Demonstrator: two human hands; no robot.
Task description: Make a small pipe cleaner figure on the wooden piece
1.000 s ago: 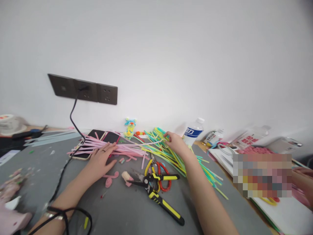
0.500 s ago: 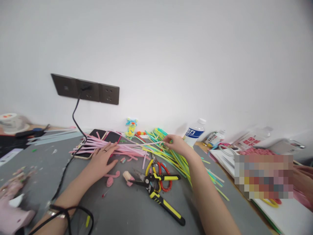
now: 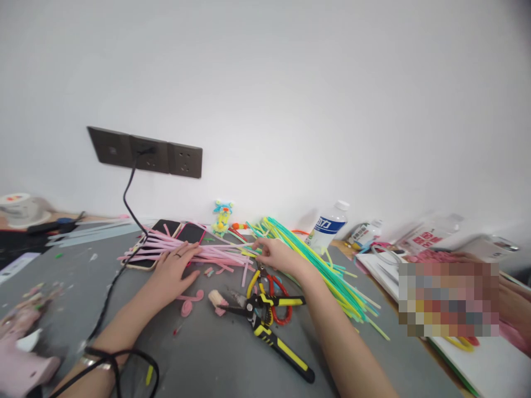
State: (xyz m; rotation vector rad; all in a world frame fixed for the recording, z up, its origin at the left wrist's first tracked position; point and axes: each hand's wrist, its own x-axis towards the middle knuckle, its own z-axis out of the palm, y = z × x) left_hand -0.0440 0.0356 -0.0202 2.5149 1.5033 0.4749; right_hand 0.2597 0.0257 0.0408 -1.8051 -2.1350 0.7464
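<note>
My left hand (image 3: 177,270) lies flat over a bundle of pink and lilac pipe cleaners (image 3: 155,243), fingers stretched out, with a ring on one finger. At the bundle's right end, my right hand (image 3: 276,255) is pinched on the tip of a pale pink pipe cleaner (image 3: 244,246); its fingertips are partly hidden. Behind and to the right of that hand spreads a heap of green, teal and yellow pipe cleaners (image 3: 319,257). Two phones (image 3: 191,233) lie partly under the pink bundle.
Yellow-black shears (image 3: 284,355) and red-handled pliers (image 3: 286,315) lie in front. A black cable (image 3: 108,296) crosses my left forearm. A small pipe-cleaner figure (image 3: 223,216) and a bottle (image 3: 327,226) stand by the wall. A pink glue gun (image 3: 27,362) lies left; another person's hand (image 3: 516,298) is right.
My right hand has moved left, from over the green heap to the end of the pink bundle. More of the green heap shows. My left hand has stayed in place.
</note>
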